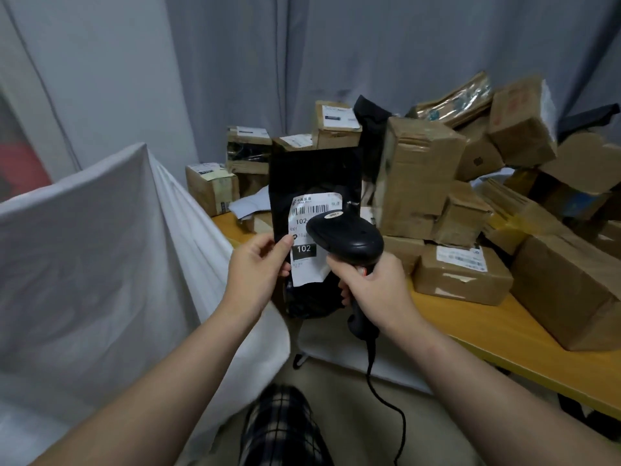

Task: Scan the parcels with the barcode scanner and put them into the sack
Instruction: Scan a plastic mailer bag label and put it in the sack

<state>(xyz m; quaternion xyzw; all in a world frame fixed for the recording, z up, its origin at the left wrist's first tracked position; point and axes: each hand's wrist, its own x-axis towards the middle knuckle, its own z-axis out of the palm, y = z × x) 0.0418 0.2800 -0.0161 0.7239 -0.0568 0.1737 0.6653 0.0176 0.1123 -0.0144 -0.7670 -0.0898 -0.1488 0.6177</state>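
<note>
A black plastic parcel [312, 183] held upright above the table edge, its white label [311, 237] facing the viewer. The left hand [258, 264] pinches its edge; the right hand [373, 284] grips a barcode scanner [346, 238] aimed at the label. White sack [100, 237] waits left; many cardboard boxes [470, 196] seemingly remain unscanned

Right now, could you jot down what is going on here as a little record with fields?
left hand: the left hand pinches the edge of a black plastic mailer bag with a white shipping label
right hand: the right hand grips a black corded barcode scanner, its head over the label
sack: white fabric sack, at the left
waiting parcels: brown cardboard boxes piled on a yellow table
</note>
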